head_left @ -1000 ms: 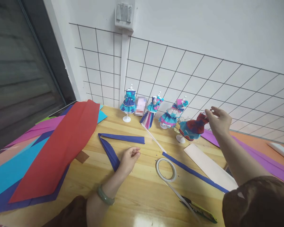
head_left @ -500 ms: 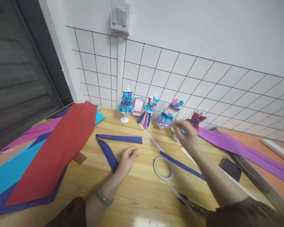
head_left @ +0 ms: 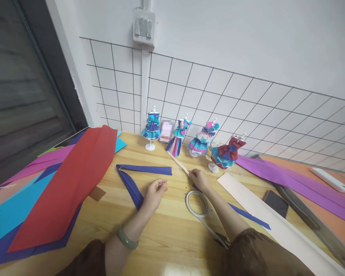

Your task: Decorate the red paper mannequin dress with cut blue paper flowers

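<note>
My left hand (head_left: pixel 156 193) rests low over the table, thumb and fingertips pinched; whatever they hold is too small to make out. Beside it lies a folded dark blue crepe paper strip (head_left: pixel 143 169), partly behind the wrist. My right hand (head_left: pixel 199 180) has its bent fingers at the near end of a narrow whitish strip (head_left: pixel 178 163); the fingertips are partly hidden. A thin blue paper strip (head_left: pixel 250 217) runs beneath the right forearm. Just below this hand lies a roll of white tape (head_left: pixel 187 201), its loose tail trailing toward me.
Several miniature dress forms in paper dresses stand at the back, among them a red and blue one (head_left: pixel 230 151). Red paper (head_left: pixel 71 184) tops stacked coloured sheets at left. Pale paper (head_left: pixel 247 203), a phone (head_left: pixel 276 204) and purple paper (head_left: pixel 281 178) lie right. A dark tool (head_left: pixel 220 238) is partly covered.
My right hand has come down and left from in front of the red-dressed form to the whitish strip, uncovering the form. My left hand stays pinched in place.
</note>
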### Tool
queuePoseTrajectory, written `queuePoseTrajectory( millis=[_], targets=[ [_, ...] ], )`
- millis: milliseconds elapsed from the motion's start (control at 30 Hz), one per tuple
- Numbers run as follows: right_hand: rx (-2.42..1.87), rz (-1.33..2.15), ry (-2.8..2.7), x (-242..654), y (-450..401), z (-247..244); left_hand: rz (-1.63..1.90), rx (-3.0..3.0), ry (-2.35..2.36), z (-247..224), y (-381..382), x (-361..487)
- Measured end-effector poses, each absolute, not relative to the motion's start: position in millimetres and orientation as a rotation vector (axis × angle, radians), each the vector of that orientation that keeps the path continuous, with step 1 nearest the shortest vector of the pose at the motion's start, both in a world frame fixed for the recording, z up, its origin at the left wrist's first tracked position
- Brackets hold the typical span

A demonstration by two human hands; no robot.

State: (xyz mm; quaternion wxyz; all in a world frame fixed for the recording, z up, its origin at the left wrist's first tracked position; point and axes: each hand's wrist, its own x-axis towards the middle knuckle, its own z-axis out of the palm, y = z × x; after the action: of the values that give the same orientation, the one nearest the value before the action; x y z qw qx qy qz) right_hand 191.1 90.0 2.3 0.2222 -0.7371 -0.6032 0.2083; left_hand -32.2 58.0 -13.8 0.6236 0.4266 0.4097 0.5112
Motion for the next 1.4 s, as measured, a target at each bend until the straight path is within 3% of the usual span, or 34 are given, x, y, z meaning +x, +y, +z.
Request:
queuePoseTrajectory(
  millis=[267,467,900,1400],
  targets=[
    [-1.634,0.836,-1.591,148.3,53.4,22.2,0.989,0.869,0.815,-3.4,48.3,-32.8],
    [-1.512,0.988,-1.480,121.7,21.9,10.4,0.772,0.676,0.569,3.8,39.4,-32.3],
    [-1.418,1.192,-1.393,97.5,4.3,9.4,0.912,0.547,0.669,-3.7,47.2,-31.9],
    [-1.461,1.260,-1.093,115.0,-35.5,-3.0,0.835,0.821,0.762,-7.7,35.3,-22.8]
  ],
)
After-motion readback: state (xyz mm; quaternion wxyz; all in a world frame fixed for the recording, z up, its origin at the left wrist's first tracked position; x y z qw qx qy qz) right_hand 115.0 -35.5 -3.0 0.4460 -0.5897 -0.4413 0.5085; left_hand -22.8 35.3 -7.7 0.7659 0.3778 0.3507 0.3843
